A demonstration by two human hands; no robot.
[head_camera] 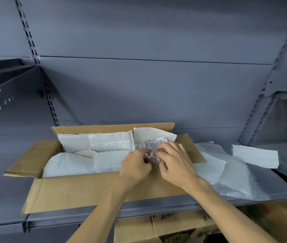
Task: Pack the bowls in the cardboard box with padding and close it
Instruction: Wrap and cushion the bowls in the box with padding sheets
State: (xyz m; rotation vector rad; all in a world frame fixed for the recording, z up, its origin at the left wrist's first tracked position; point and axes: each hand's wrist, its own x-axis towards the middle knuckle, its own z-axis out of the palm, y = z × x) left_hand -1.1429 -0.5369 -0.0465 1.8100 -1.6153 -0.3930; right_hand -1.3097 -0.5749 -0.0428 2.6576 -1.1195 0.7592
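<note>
Head view, open cardboard box [79,188] holding white padding [79,162], left hand [135,165] and right hand [176,163] pinching bubble wrap [154,143]

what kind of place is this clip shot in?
Probably a stockroom or shop back area. Grey metal shelving with slotted uprights fills the view, an open cardboard box lined with white padding sits on a shelf, bubble wrap lies beside it, and more printed cartons are stored below.

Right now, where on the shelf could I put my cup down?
Left of the cardboard box, the grey shelf is bare. Right of the box it is crowded: bubble wrap and white paper cover it. Both hands are busy at the box's right end.
</note>
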